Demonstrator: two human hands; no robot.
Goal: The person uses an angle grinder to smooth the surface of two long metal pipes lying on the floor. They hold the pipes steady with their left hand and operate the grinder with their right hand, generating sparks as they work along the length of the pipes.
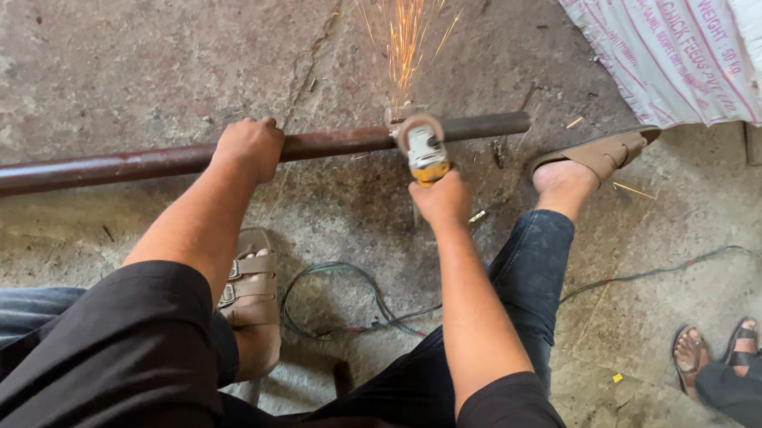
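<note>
A long rusty-brown metal pipe (146, 158) lies across the concrete floor from the left edge to the upper middle. My left hand (250, 145) is closed over the pipe, pressing it down. My right hand (440, 199) grips a yellow and grey angle grinder (423, 146), whose disc meets the pipe near its right end. Orange sparks (401, 37) spray away from the cut toward the top of the view.
My sandalled feet rest near the pipe, one (250, 294) under my left arm and one (598, 154) past the pipe's right end. A thin cable (337, 276) loops on the floor. A white printed sack (674, 55) lies top right. Another person's sandalled feet (718, 352) stand at the right.
</note>
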